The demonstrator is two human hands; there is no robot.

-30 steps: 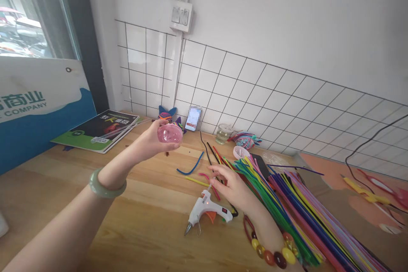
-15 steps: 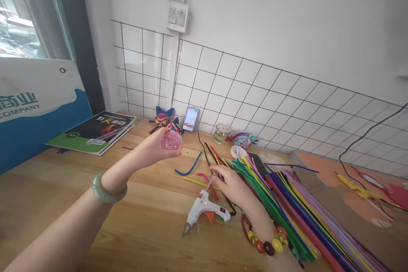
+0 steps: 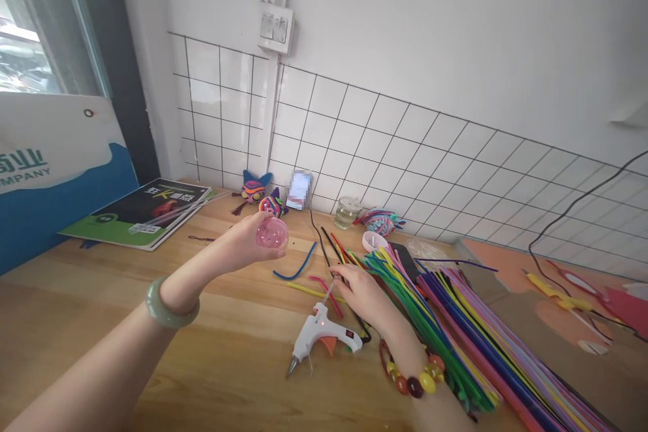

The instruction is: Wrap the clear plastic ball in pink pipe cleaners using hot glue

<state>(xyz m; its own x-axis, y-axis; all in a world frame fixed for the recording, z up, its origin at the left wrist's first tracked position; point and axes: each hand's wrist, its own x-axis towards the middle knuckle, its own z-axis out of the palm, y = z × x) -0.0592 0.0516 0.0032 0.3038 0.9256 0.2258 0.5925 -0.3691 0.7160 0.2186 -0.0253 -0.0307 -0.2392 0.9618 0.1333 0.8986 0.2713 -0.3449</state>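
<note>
My left hand point(image 3: 243, 243) is closed around a small round pink see-through plastic cup point(image 3: 272, 235), held up over the table with its round end facing right. My right hand point(image 3: 362, 291) is lower and to the right, fingertips closed on the clear glue stick point(image 3: 329, 289) that sticks out of the back of a white hot glue gun point(image 3: 316, 334). The gun's metal nozzle points down-left, its orange trigger shows and a small red light glows. Fingers partly cover the stick's end. Loose blue point(image 3: 298, 266), yellow and pink pipe cleaners lie between the hands.
Bundles of coloured pipe cleaners point(image 3: 486, 331) spread along the right. Behind stand a glass jar point(image 3: 347, 213), a pink lid-like dish point(image 3: 374, 241), a phone point(image 3: 300, 189) and striped fish-like crafts point(image 3: 379, 221). A book point(image 3: 146, 212) lies left; a yellow glue gun point(image 3: 554, 291) lies far right.
The whole view has shifted slightly, so the scene sits a little further left. The left hand with the cup appears slightly lower; both hands keep their holds.
</note>
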